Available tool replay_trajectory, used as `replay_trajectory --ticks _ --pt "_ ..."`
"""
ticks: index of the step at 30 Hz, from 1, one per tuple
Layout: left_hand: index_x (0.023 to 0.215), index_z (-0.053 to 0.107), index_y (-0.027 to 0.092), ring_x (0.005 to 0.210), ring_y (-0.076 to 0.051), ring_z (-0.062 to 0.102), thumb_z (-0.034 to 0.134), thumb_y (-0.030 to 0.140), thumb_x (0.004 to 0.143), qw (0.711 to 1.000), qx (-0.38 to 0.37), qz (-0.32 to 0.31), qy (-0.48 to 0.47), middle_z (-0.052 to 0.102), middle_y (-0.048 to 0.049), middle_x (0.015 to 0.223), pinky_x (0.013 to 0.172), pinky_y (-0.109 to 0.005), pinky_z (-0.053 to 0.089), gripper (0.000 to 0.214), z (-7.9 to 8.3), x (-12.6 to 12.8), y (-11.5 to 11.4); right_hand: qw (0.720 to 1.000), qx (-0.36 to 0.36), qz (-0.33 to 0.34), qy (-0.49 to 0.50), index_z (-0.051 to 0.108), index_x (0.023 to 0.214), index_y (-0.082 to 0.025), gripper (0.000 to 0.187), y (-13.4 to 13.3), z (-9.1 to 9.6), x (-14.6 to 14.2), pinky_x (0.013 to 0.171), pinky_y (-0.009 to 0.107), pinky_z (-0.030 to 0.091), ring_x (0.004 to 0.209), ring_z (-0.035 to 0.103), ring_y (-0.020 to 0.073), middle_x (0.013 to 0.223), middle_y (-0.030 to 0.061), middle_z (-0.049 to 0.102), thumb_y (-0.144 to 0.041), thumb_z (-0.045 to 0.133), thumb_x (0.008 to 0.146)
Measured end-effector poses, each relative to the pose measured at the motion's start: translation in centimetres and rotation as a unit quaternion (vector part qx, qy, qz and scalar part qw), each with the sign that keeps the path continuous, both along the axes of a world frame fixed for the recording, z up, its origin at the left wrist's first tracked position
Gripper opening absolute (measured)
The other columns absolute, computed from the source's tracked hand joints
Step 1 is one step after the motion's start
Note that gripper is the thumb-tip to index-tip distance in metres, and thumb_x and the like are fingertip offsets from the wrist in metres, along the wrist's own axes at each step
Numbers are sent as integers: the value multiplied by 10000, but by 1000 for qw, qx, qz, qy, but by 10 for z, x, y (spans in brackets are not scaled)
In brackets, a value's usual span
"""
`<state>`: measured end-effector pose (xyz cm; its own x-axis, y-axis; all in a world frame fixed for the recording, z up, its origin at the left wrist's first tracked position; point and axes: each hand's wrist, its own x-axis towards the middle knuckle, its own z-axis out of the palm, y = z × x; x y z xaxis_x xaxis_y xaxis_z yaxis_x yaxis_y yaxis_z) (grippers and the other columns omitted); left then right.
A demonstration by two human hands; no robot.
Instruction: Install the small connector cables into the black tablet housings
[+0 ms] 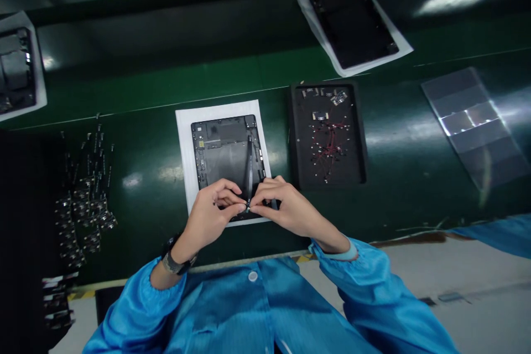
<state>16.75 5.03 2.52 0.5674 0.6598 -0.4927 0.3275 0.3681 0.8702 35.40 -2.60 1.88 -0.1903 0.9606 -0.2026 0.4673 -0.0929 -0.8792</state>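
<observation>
Both of my hands meet over the lower part of a black tablet housing, which lies on a white sheet. A dark flat ribbon cable runs lengthwise over the housing, its lower end between my fingertips. My left hand pinches that end between thumb and index finger. From the other side, my right hand pinches at the same spot with thumb and fingers. The small piece at the cable's end is mostly covered by the fingertips. Several small parts line the housing's edges.
A black tray right of the housing holds red-wired parts and small boards. Many small boards with cables lie at left. Other housings on sheets lie at back right and far left. A clear plastic sheet lies at right.
</observation>
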Motion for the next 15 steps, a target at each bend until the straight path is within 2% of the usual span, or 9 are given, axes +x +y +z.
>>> replay_trajectory --ticks 5,15 --pt "845 615 187 653 -160 685 741 158 719 999 -16 -27 -11 722 11 667 657 -270 523 180 -1 1 5 1000 -1 5 14 697 792 -184 132 0 -4 2 778 345 297 771 524 169 736 1 656 -214 673 918" --pt "771 610 172 575 -132 639 735 128 679 999 -47 -15 -13 675 18 613 599 -248 503 162 -3 2 3 1000 9 -3 21 702 757 -182 136 -1 -7 1 767 341 289 742 529 155 713 -13 663 -158 699 892"
